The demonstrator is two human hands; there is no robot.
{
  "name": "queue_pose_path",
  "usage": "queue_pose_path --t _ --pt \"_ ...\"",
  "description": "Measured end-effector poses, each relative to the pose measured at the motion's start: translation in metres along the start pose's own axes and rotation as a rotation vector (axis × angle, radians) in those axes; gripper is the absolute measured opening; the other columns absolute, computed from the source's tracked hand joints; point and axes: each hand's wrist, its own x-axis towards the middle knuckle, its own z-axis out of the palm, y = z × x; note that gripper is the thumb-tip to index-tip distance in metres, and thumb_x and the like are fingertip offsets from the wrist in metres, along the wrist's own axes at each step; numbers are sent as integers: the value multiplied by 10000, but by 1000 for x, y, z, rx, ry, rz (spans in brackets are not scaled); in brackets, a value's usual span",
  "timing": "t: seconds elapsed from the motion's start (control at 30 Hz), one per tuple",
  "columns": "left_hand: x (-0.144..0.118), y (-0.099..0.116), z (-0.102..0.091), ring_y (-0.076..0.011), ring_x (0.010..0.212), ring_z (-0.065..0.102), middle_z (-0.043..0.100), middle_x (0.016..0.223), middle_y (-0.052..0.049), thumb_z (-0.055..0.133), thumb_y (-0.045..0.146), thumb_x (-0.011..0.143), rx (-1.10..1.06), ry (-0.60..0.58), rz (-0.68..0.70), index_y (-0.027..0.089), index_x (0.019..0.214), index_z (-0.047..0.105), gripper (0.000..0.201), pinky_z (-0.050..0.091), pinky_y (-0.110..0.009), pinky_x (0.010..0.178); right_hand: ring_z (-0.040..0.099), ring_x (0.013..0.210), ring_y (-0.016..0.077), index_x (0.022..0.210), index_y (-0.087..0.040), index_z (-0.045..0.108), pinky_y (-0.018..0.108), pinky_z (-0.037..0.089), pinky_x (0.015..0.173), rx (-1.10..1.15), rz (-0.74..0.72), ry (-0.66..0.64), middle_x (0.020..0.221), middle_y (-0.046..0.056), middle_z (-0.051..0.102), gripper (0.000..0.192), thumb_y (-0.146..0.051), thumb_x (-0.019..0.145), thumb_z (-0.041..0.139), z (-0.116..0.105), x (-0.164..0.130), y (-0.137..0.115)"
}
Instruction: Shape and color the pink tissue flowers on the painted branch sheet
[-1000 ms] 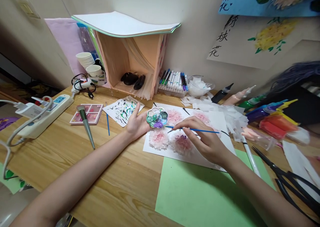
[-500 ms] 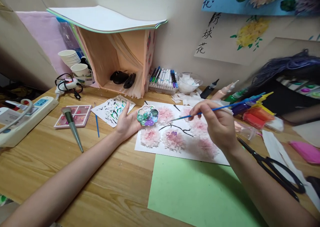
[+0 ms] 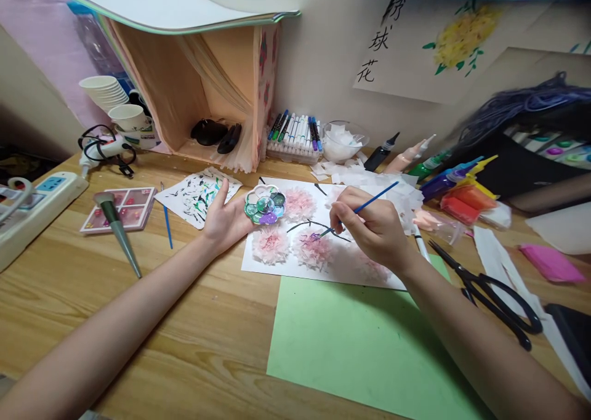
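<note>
Nearest the camera, a green paper sheet (image 3: 369,346) lies flat on the wooden desk (image 3: 138,309), its far edge tucked against the white sheet (image 3: 258,263) that carries the pink tissue flowers (image 3: 270,252).

Above that white sheet the right hand (image 3: 376,232) is closed in a pen grip on a thin blue paintbrush (image 3: 369,204), pinched low on the handle near the bristle end, the tip down on the dark painted branch beside one flower. The brush looks very light and stiff, a thing to steer with fingertips rather than to clamp; the handle looks smooth, so a hold close to the tip likely gives the best control.

The left hand (image 3: 226,220) is cupped palm-up, holding a small flower-shaped palette (image 3: 265,203) on its fingers at the white sheet's left edge. It looks like light, rigid plastic with wet green and purple paint in its wells, best kept level and held from underneath. The tissue flowers seem soft and easily crushed or soaked.

Further left lie a second blue brush (image 3: 165,223) and a pink paint tray (image 3: 122,207). Behind, markers (image 3: 295,137) stand in a row against the wall.

On the wall a poster (image 3: 429,44) reads 绣球花 in black brush characters, beside a painted yellow flower. No brand names are legible.
</note>
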Motion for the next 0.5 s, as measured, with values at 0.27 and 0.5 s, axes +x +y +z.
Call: queue_pose_path --t 0.27,0.5 --pt "0 0 0 -329 1204 569 639 1219 -227 270 607 916 48 -10 8 -5 1368 433 778 337 -478 1098 513 616 130 637 -206 529 281 402 619 -5 -46 -4 591 -2 560 344 -225 965 426 4 -1 2" --pt "0 0 2 -338 1224 551 636 1225 -222 257 616 913 47 15 9 3 1374 426 785 319 -505 1105 520 605 130 641 -208 542 282 405 612 -21 -72 -7 607 4 573 330 -221 956 444 3 0 3"
